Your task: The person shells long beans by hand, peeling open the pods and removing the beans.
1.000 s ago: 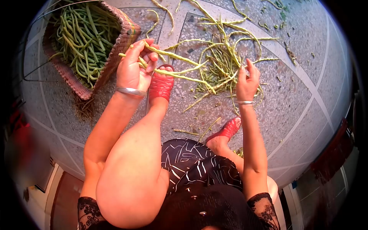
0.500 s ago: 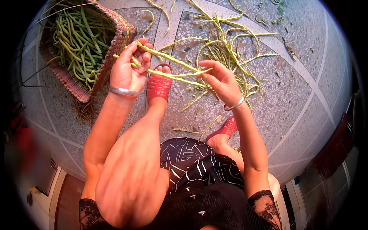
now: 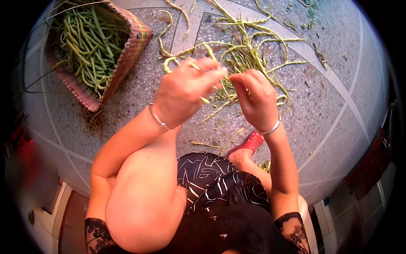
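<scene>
My left hand [image 3: 182, 93] is closed around long green beans, with a bent loop [image 3: 167, 67] of bean standing out past the knuckles and a short end [image 3: 204, 100] poking out below. Close beside it, my right hand [image 3: 256, 99] pinches at a bean tip by the left fingertips; the pinched part is mostly hidden. Beyond both hands, a loose pile of long beans [image 3: 253, 55] lies on the speckled floor.
A woven basket [image 3: 136, 34] full of long beans [image 3: 86, 46] stands at the upper left. Bean scraps [image 3: 320, 55] are scattered on the floor at the upper right. A red shoe [image 3: 251, 143] is on my right foot, near single bean pieces [image 3: 205, 144].
My left hand has moved right and turned over, its back now facing up. The beans stretched between the hands are now gathered in it. My right hand has shifted slightly and its fingers have closed.
</scene>
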{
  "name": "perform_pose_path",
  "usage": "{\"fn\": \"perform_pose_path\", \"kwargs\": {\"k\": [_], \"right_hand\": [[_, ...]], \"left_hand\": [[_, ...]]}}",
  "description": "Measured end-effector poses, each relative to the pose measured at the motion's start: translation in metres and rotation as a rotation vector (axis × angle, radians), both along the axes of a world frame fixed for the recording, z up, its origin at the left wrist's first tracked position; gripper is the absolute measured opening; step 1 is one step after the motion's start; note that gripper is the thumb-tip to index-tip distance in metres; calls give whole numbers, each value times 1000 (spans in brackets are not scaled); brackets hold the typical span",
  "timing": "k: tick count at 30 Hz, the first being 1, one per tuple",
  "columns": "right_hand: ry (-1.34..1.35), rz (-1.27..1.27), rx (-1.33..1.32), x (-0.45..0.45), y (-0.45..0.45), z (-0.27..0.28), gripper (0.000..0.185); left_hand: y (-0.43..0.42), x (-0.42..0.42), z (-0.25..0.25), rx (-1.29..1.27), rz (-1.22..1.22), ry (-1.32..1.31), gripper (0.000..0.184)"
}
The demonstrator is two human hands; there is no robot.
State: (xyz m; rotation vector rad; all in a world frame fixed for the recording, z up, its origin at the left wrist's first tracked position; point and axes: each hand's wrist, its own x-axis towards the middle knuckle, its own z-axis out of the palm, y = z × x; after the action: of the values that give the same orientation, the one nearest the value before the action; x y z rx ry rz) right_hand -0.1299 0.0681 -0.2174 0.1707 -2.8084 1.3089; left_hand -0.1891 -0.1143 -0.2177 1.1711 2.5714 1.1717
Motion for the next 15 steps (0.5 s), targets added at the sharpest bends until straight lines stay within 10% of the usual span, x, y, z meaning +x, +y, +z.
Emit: {"fn": "perform_pose_path", "kwargs": {"k": [7, 15], "right_hand": [[93, 68, 137, 2, -17, 14, 12], [-273, -336, -725, 13, -35, 6, 10]], "left_hand": [[2, 7, 7, -75, -36, -61, 20], [1, 7, 0, 261, 111, -353, 6]]}}
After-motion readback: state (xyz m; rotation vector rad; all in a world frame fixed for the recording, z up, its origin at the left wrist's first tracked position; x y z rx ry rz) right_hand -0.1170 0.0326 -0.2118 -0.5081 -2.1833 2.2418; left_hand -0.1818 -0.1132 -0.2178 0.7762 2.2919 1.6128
